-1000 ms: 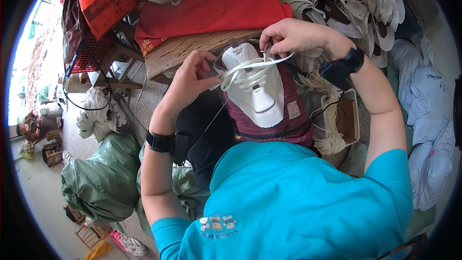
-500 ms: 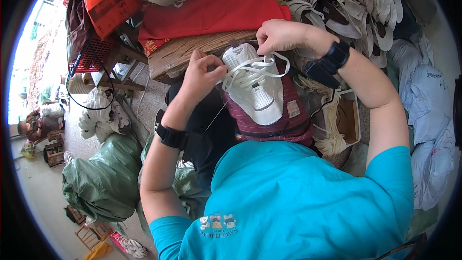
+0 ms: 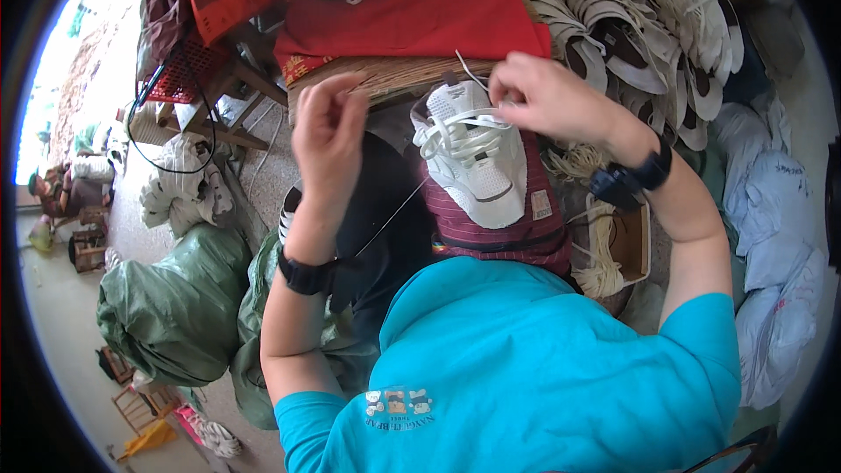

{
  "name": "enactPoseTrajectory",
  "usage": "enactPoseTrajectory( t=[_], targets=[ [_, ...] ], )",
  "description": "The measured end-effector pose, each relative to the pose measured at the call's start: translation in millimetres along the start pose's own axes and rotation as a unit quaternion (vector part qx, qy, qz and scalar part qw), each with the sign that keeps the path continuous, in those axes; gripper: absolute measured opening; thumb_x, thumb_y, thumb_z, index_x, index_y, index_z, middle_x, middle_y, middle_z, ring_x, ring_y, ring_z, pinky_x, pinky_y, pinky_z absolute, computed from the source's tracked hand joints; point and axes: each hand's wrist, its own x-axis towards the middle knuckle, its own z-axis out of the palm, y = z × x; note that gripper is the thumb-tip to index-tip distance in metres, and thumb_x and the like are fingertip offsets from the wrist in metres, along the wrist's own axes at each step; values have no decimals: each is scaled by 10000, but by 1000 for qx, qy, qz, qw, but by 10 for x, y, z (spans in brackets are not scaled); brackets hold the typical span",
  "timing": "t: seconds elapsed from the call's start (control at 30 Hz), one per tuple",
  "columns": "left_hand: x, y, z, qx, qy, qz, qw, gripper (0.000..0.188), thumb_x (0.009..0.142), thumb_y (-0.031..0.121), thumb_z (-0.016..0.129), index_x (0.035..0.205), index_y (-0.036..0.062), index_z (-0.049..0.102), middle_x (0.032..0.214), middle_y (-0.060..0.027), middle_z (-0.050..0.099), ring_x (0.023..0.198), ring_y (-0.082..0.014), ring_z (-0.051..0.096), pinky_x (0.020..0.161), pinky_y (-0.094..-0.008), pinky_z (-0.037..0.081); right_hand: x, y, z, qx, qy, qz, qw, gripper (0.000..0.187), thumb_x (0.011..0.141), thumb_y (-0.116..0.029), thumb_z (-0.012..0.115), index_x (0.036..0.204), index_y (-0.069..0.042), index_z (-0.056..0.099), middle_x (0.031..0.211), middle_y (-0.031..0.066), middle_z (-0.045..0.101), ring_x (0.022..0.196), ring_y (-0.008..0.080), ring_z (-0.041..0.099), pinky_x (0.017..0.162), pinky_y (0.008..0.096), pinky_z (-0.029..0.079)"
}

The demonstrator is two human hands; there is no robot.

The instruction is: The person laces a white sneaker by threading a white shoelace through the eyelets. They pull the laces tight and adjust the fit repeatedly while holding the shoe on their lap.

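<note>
A white laced shoe lies on a maroon striped cloth across my lap. My right hand grips the shoe's far end by the tongue, and a white lace end sticks up beside its fingers. My left hand is raised to the left of the shoe, apart from it, with its fingertips pinched together. A thin dark thread runs from the shoe's side down towards my left wrist. Both wrists carry black watches.
A heap of white shoe uppers fills the top right. Ahead are a red cloth over a woven mat and a red crate. Green sacks lie left, a small box of laces and pale bags right.
My left hand has drawn away from the shoe, up and to the left. My right hand stays at the shoe's far end, and the lace loops now lie tighter across the shoe.
</note>
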Motion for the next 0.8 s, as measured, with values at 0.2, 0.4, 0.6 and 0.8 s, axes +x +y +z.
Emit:
enactPoseTrajectory(
  t=[0.2, 0.4, 0.6, 0.8],
  targets=[
    [-778, -592, -1047, -51, 82, -260, 961, 116, 989, 111, 630, 1027, 29, 703, 774, 77, 557, 685, -20, 477, 623, -176, 394, -317, -115, 198, 37, -40, 72, 996, 335, 822, -109, 700, 1116, -49, 550, 982, 114, 604, 857, 287, 634, 753, 388, 517],
    [-2103, -1469, -1905, 338, 51, -233, 910, 192, 918, 164, 679, 1008, -2, 710, 876, -135, 695, 772, -221, 653, 715, -361, 513, -408, -61, 459, 155, 32, 141, 977, 198, 872, -19, 680, 1014, -52, 547, 843, -10, 460, 740, 69, 422, 629, 231, 394],
    [-2955, -1819, -1718, 97, -57, -473, 874, 358, 900, 264, 711, 1090, -38, 687, 910, -133, 729, 830, -182, 679, 759, -330, 537, -378, -99, 368, 87, -15, 114, 990, 121, 895, -89, 659, 911, -3, 576, 725, 36, 498, 643, 123, 462, 602, 285, 407],
    [-3323, -2004, -1318, 453, -34, -385, 803, 552, 783, 336, 789, 1151, -51, 652, 925, -198, 716, 924, -426, 675, 886, -431, 548, -333, -215, 119, 61, -130, 70, 987, 194, 860, -181, 651, 930, -2, 622, 744, 174, 615, 681, 319, 622, 631, 393, 477]
  ],
)
